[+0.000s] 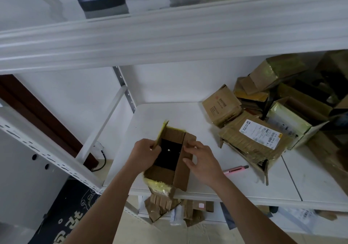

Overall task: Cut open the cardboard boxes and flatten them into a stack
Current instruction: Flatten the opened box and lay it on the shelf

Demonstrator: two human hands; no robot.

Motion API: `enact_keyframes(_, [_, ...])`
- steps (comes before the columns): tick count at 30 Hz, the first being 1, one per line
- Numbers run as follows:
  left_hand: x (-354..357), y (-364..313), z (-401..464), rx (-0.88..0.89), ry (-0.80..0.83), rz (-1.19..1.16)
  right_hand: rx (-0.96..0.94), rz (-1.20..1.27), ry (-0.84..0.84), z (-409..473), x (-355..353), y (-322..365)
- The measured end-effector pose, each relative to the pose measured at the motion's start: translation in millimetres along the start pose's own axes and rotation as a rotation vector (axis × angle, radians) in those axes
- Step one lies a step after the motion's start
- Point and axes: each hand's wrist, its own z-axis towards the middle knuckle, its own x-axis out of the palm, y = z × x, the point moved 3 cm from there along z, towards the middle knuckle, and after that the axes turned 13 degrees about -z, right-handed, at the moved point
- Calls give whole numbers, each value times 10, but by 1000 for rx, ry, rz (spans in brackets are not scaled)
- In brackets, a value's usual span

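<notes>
A small brown cardboard box (178,176) with yellow tape stands on the white shelf (235,185) near its front edge, its top flaps spread and its dark inside showing. My left hand (144,154) pinches the left flap, which stands upright with a yellow taped edge. My right hand (202,160) holds the right flap, fingers curled over its inner edge and thumb on its outer face. A pink utility knife (236,169) lies on the shelf just right of my right wrist, in nobody's grip.
A pile of taped cardboard boxes (273,115), one bearing a white shipping label, fills the shelf's right side. Flattened cardboard pieces (163,205) lie on the lower shelf below the front edge. An upper shelf (169,36) overhangs. A perforated white upright (47,155) stands at left.
</notes>
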Motion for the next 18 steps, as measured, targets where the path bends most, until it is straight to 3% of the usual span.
enact_keyframes(5, [-56, 19, -66, -79, 199, -306, 84, -136, -135, 35, -226, -64])
enact_keyframes(9, [33, -102, -141, 26, 311, -164, 139, -229, -172, 42, -305, -39])
enact_keyframes(14, [-16, -198, -116, 128, 274, -67, -65, -280, -153, 29, -299, 43])
enact_keyframes(18, [-102, -194, -102, 224, 168, 52, 42, -166, -139, 35, -342, -28])
